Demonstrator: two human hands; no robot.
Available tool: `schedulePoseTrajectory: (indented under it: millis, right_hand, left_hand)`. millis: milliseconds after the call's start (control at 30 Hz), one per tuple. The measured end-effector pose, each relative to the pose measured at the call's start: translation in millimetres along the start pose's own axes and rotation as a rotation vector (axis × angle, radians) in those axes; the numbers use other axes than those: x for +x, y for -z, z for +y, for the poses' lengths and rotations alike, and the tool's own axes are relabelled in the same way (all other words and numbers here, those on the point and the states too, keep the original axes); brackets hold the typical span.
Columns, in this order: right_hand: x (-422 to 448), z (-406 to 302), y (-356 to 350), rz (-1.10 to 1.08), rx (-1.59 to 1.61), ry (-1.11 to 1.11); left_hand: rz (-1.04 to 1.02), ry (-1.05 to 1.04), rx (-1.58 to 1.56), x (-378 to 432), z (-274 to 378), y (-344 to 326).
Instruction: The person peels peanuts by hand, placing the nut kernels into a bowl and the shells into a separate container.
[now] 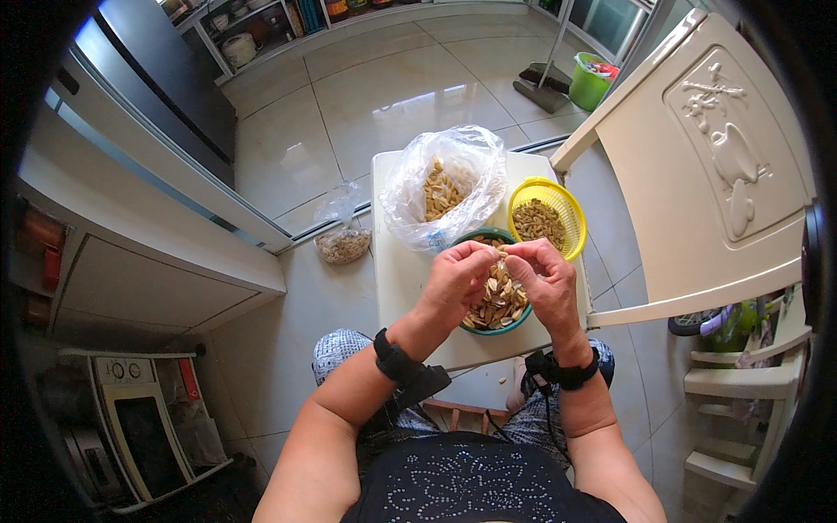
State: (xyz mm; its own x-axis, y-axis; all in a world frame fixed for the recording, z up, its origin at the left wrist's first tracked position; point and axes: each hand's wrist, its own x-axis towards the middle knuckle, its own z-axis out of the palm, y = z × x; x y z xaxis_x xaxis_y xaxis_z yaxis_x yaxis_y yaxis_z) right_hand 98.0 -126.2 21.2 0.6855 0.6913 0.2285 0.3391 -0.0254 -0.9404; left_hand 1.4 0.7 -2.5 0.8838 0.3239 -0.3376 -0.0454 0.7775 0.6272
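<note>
My left hand [461, 273] and my right hand [546, 280] meet fingertip to fingertip above a green bowl [495, 332], both pinching a small pale brown seed pod or shell [502, 253]. Elongated tan pods and shells, some split, fill the bowl. Behind it, an open clear plastic bag [405, 189] holds more tan pods [441, 193]. A yellow plastic basket [577, 212] at the bag's right contains small brown kernels [538, 221]. My fingers hide part of the bowl and most of the piece they hold.
The containers stand on a cream plastic chair seat [400, 287], with its backrest [713, 131] to the right. On the tiled floor, a knotted bag of brown bits [342, 244] lies left of it. A broom [543, 91] and a green bucket [588, 85] stand beyond. One pod [502, 380] lies below the seat.
</note>
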Motion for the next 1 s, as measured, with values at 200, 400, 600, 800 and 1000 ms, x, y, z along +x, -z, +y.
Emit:
schedulePoseTrajectory:
  millis: [200,400,600,800,1000]
  right_hand:
    - [7.2,1.9,17.8,0.145,-0.112,-0.012]
    - [20.4,20.8,41.2,0.323,-0.707,0.095]
    - [14.7,-1.6,23.6,0.200,-0.454,0.307]
    - [5.5,-3.4,-3.7,0.025,-0.380,0.391]
    - [4.1,-0.5,-3.5,-0.085,-0.505,0.422]
  left_hand:
    - [-0.091,0.064,-0.043,0.2,-1.1,0.3]
    - [-0.079,0.137,-0.265,6.4,1.7,-2.8]
    - [-0.184,0.116,-0.419,7.5,0.7,-5.3]
    - [-0.237,0.149,-0.399,9.1,-3.6,4.5]
    - [-0.163,0.209,-0.292,3.5,-1.0,-6.2]
